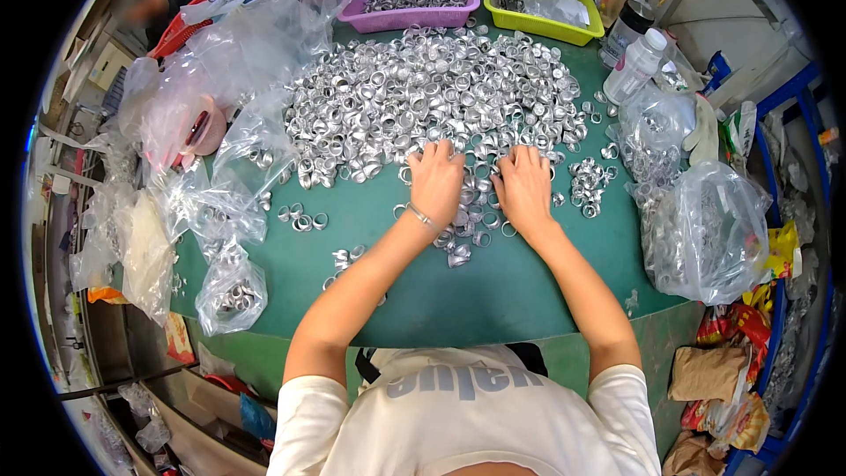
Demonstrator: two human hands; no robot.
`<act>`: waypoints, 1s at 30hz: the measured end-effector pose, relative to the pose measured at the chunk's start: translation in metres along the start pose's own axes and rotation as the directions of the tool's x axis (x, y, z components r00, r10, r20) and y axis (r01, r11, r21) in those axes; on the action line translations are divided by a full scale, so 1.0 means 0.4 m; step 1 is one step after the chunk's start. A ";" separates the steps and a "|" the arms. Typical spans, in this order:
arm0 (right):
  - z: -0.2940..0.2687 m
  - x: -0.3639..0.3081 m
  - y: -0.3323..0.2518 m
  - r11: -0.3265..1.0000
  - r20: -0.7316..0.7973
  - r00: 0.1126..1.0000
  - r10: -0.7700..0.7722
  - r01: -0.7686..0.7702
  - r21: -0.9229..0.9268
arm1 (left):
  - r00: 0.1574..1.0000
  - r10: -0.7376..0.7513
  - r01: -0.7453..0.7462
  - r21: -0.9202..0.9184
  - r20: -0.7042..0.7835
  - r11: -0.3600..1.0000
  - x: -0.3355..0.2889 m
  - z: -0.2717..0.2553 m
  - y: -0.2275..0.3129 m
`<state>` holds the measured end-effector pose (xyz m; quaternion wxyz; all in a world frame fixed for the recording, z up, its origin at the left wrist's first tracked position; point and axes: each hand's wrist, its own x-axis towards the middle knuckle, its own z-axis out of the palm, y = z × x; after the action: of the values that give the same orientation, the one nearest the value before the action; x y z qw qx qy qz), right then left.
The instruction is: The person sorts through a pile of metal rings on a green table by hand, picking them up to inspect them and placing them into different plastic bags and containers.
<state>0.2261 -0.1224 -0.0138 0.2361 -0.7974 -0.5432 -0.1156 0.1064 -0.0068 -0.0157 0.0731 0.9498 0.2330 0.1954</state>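
Observation:
A wide heap of silver metal rings (414,92) covers the middle of the green table. My left hand (438,181), with a bangle at the wrist, lies palm down at the heap's near edge, fingers bent slightly and apart on the rings. Beside it my right hand (526,185) rests the same way, its thumb held away from the fingers. Between the two hands a narrow band of loose rings (476,203) runs toward me. Under the palms the view is hidden, but neither hand visibly grips a ring.
A purple basket (410,22) of rings and a yellow-green basket (545,25) stand behind the heap. Ring-filled plastic bags (709,234) sit at right; another bag (231,295) and a pink cup (204,130) at left. A white bottle (634,69) stands at far right.

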 end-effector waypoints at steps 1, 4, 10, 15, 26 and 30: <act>0.007 0.006 0.001 0.997 0.047 0.999 0.011 -0.007 -0.074 | 1.000 0.017 -0.017 0.041 0.009 0.999 0.013 0.008 -0.002; -0.014 -0.009 0.012 0.992 -0.020 0.999 0.030 -0.027 0.122 | 0.996 0.094 -0.093 0.028 -0.009 0.995 0.020 0.006 -0.017; -0.076 -0.011 0.074 0.888 0.182 0.975 0.130 -0.196 0.416 | 0.976 0.209 -0.211 -0.019 -0.065 0.977 0.002 0.023 -0.037; -0.034 0.020 0.037 0.995 0.226 0.969 -0.098 0.099 0.004 | 0.961 0.260 -0.265 0.051 0.092 0.963 0.034 0.004 -0.025; -0.030 -0.023 0.086 0.753 0.218 0.934 0.284 -0.358 0.552 | 0.979 -0.180 0.194 -0.699 0.095 0.688 0.022 -0.040 -0.058; -0.085 -0.021 0.086 -0.046 0.541 0.786 0.298 -0.555 0.831 | 0.904 -0.172 0.426 -0.858 0.392 0.288 0.008 -0.037 -0.077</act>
<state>0.2570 -0.1565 0.0034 0.6643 -0.5717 -0.2216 0.4275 0.0903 0.0227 -0.0080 0.6590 0.6913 0.2450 0.1668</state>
